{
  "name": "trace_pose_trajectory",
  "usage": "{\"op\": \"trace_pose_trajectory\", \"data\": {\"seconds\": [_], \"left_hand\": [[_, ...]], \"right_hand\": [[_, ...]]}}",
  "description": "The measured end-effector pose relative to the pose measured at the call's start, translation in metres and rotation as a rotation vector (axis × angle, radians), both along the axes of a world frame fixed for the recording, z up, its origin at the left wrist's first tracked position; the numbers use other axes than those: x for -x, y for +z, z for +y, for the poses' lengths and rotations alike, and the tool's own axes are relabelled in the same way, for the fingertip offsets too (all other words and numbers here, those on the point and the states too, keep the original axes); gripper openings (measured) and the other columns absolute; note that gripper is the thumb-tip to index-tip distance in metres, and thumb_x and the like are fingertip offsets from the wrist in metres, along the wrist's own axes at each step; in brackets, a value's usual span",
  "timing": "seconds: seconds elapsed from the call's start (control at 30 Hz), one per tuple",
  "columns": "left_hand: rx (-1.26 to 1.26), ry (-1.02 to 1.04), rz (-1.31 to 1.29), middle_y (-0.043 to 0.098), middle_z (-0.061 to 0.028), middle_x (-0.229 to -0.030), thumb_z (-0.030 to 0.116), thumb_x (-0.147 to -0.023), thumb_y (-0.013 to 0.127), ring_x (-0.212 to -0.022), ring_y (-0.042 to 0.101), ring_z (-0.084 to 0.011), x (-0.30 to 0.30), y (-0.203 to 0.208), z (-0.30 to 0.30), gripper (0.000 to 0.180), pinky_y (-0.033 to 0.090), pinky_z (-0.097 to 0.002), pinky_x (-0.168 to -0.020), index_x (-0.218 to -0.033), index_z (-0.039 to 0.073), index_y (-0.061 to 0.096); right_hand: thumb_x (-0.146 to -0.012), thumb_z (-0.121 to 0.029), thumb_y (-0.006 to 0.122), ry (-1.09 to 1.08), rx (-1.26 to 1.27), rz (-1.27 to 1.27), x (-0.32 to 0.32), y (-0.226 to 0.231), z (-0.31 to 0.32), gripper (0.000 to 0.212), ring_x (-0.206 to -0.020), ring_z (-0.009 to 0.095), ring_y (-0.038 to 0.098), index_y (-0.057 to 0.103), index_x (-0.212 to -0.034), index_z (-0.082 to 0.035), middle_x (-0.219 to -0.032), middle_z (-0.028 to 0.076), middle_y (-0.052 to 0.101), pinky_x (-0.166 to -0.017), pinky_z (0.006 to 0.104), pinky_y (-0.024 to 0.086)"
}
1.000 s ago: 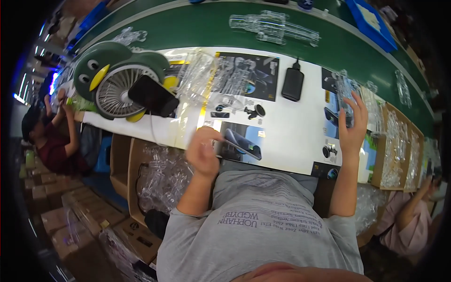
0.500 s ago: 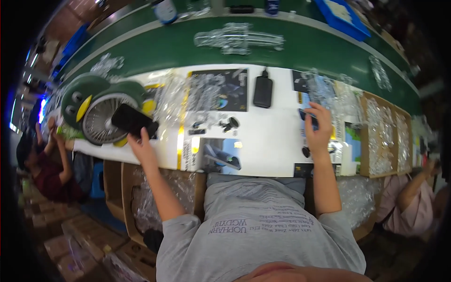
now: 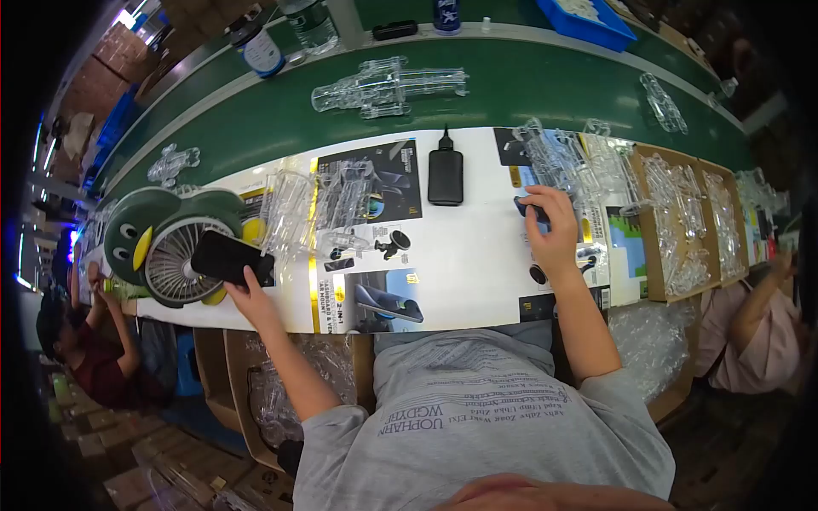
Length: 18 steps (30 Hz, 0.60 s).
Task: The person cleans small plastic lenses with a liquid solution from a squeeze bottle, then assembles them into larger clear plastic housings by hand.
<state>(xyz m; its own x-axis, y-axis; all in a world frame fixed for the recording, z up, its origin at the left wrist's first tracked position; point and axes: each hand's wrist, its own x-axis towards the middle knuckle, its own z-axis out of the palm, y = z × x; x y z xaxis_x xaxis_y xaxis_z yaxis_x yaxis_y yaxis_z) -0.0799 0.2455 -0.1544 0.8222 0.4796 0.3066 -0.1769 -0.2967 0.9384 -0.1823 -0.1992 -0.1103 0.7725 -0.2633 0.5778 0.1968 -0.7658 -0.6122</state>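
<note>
At left, the left hand (image 3: 249, 298) touches the lower edge of the black phone (image 3: 223, 258); I cannot tell its grip. Right of centre, the right hand (image 3: 550, 223) curls narrow, any hold unclear. Bare white sheet (image 3: 473, 272) spans between the 2.

the wearer has on a pale grey short-sleeved t-shirt (image 3: 511, 456), creased at the waist. dark bluish lettering (image 3: 411, 423) crosses its front, larger toward the left, with smaller lines toward the right. loose sleeves (image 3: 328, 443) end above bare forearms (image 3: 588, 328). beyond the hem, darker grey cloth (image 3: 524, 335) covers the lap.
</note>
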Motion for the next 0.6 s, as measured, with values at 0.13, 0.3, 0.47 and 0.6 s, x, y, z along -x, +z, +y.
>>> {"op": "trace_pose_trajectory", "data": {"seconds": [0.13,0.3,0.47,0.6], "left_hand": [[-0.020,0.010,0.000,0.052,-0.0161,-0.113,0.016,-0.090,0.053,-0.098,0.052,-0.0206,0.0047,0.0035,0.0002,0.042,0.040,-0.0292,-0.086,-0.123,-0.006,0.038],[-0.040,0.039,0.026,0.052,-0.0173,-0.114,0.022,-0.089,0.055,-0.098,0.052,-0.0208,0.0058,0.0038,0.0017,0.049,0.041,-0.0283,-0.085,-0.123,-0.008,0.039],[-0.036,0.035,-0.006,0.053,-0.0172,-0.114,0.023,-0.089,0.055,-0.097,0.053,-0.0212,0.0024,0.0021,0.0014,0.049,0.041,-0.0285,-0.085,-0.122,-0.008,0.039],[-0.028,0.041,0.008,0.053,-0.0170,-0.114,0.023,-0.089,0.056,-0.097,0.053,-0.0213,0.0013,0.0008,0.0045,0.049,0.041,-0.0286,-0.086,-0.123,-0.008,0.039]], "right_hand": [[-0.071,0.005,0.056,-0.004,0.003,0.004,-0.0016,-0.0020,0.0018,0.016,-0.092,0.026,0.055,0.060,-0.084,-0.004,-0.098,0.009,0.060,-0.081,0.0332,0.043],[-0.071,0.005,0.056,0.018,-0.003,0.008,-0.0010,-0.0018,0.0024,0.016,-0.091,0.026,0.055,0.060,-0.084,-0.003,-0.097,0.009,0.060,-0.080,0.0331,0.043],[-0.071,0.005,0.055,0.014,-0.009,0.009,-0.0020,-0.0027,0.0003,0.015,-0.091,0.026,0.055,0.060,-0.083,-0.003,-0.097,0.009,0.060,-0.080,0.0332,0.043],[-0.071,0.005,0.055,0.017,-0.005,0.006,-0.0033,-0.0021,0.0011,0.015,-0.091,0.026,0.055,0.060,-0.083,-0.003,-0.097,0.010,0.060,-0.080,0.0331,0.043]]}}
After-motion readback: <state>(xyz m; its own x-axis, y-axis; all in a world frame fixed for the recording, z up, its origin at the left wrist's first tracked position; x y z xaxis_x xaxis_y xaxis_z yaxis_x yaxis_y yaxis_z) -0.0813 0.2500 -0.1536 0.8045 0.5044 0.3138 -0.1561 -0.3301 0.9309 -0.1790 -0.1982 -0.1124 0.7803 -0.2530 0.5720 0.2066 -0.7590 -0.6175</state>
